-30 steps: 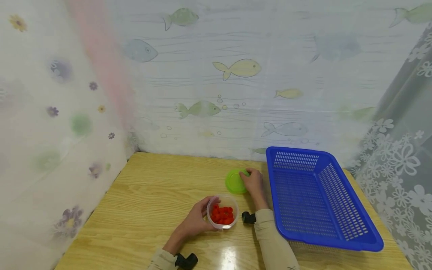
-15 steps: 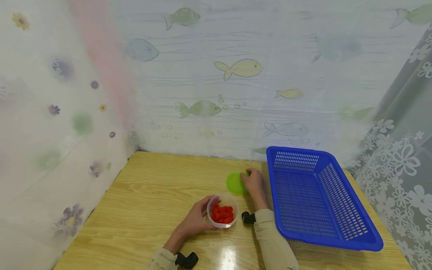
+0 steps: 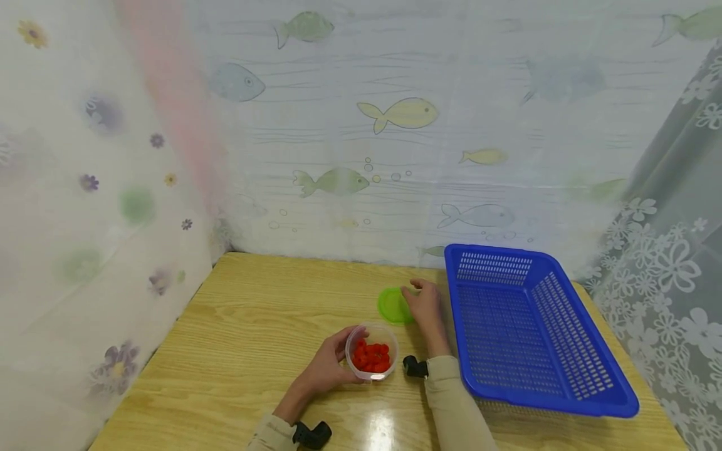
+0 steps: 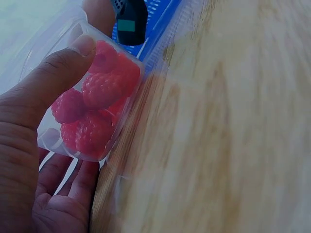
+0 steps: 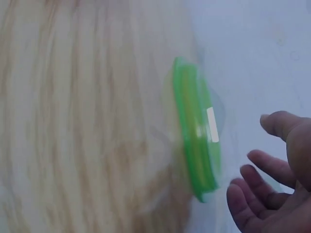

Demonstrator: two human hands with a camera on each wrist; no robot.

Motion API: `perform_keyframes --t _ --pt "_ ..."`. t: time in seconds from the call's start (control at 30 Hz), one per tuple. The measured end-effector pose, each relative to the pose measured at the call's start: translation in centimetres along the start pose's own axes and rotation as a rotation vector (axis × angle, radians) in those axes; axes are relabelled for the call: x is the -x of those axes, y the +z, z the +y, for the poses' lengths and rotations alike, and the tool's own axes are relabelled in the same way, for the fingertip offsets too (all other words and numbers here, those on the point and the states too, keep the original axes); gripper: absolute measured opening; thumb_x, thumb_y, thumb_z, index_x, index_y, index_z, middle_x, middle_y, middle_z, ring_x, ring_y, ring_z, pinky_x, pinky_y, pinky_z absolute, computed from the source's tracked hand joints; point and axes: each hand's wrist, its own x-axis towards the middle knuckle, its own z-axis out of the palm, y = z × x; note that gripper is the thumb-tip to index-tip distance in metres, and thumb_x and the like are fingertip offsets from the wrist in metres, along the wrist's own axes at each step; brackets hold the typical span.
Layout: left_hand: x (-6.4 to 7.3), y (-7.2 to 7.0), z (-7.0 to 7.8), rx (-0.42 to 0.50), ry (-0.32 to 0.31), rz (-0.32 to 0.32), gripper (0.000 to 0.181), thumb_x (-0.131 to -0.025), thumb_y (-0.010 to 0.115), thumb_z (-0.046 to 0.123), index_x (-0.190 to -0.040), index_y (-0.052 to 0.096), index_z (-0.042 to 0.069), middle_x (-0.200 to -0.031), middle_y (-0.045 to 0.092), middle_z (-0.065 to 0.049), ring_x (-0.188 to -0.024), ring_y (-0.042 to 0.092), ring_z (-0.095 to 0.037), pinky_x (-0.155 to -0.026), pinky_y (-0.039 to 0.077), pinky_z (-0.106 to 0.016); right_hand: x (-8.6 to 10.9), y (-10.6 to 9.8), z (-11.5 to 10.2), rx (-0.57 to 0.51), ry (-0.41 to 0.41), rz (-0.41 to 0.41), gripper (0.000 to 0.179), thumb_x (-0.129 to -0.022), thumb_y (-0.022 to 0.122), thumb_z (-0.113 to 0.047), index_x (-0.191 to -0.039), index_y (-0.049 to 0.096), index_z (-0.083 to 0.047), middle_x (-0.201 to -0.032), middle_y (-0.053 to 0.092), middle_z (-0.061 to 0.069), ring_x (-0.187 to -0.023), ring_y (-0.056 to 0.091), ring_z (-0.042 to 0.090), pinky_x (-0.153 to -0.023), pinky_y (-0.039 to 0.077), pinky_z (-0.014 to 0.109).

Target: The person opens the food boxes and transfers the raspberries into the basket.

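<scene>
My left hand [image 3: 328, 368] grips a clear round plastic tub [image 3: 376, 334] from its left side, thumb against the near wall and fingers round the far side. Inside lie several red raspberries [image 3: 371, 359], seen through the wall in the left wrist view. A bright green round lid [image 3: 392, 305] lies flat on the table beyond the tub. Over its right edge is my right hand [image 3: 425, 305]. The right wrist view shows its thumb and loosely bent fingers [image 5: 262, 189] apart from the lid, holding nothing.
A large blue plastic basket [image 3: 458, 338] with slotted walls stands on the wooden table [image 3: 237, 351] just right of my right forearm. Fabric with printed fish [image 3: 395, 150] hangs behind the table's far edge. A black wrist camera [image 3: 415, 366] sits on each wrist.
The right thumb and fingers have let go of the lid's edge and parted, after the lid settled slightly lower on the table. The left hand and tub stay put.
</scene>
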Motion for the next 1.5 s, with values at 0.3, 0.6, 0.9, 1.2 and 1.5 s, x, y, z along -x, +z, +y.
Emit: perform_keyframes --t 0.3,0.6,0.9,1.2,1.5 --pt "-0.2 0.1 -0.2 -0.019 0.012 0.0 0.094 -0.072 0.092 0.004 -0.153 0.043 0.005 -0.148 0.052 -0.021 -0.142 0.046 -0.035 -0.109 0.042 -0.02 0.8 -0.8 -1.4 -0.006 -0.017 -0.093 0.043 -0.099 0.067 -0.023 -0.133 0.063 0.004 -0.131 0.064 0.022 -0.113 0.063 0.038 -0.093 0.054 0.051" --pt "-0.3 0.1 -0.3 -0.021 0.011 -0.003 0.093 -0.073 0.092 0.005 -0.153 0.043 0.005 -0.148 0.052 -0.02 -0.141 0.047 -0.035 -0.109 0.043 -0.02 3.4 -0.6 -2.9 -0.074 -0.101 -0.132 0.037 -0.1 0.064 -0.016 -0.131 0.064 0.004 -0.127 0.064 0.02 -0.108 0.062 0.035 -0.092 0.054 0.049" --pt "-0.5 0.2 -0.5 -0.03 0.026 -0.009 0.092 -0.074 0.091 0.005 -0.153 0.043 0.004 -0.148 0.054 -0.018 -0.14 0.048 -0.033 -0.109 0.043 -0.021 5.2 -0.7 -4.4 -0.11 -0.177 -0.12 0.027 -0.099 0.065 -0.011 -0.123 0.069 0.0 -0.11 0.067 0.013 -0.094 0.062 0.026 -0.084 0.055 0.038" --pt "-0.3 0.0 -0.4 -0.048 0.04 0.01 0.092 -0.073 0.091 0.004 -0.152 0.043 0.002 -0.147 0.054 -0.02 -0.139 0.049 -0.036 -0.108 0.043 -0.019 6.8 -2.1 -6.0 -0.251 -0.191 -0.179 0.028 -0.101 0.064 -0.016 -0.127 0.069 -0.007 -0.12 0.068 0.013 -0.105 0.063 0.026 -0.091 0.053 0.042" --pt "-0.1 -0.1 -0.5 -0.073 0.049 0.012 0.092 -0.074 0.091 0.006 -0.153 0.043 0.003 -0.146 0.055 -0.018 -0.138 0.051 -0.034 -0.109 0.042 -0.019 8.0 -2.9 -5.8 -0.471 -0.215 -0.296 0.027 -0.102 0.062 -0.014 -0.125 0.068 0.0 -0.131 0.063 0.021 -0.12 0.06 0.034 -0.097 0.053 0.028"
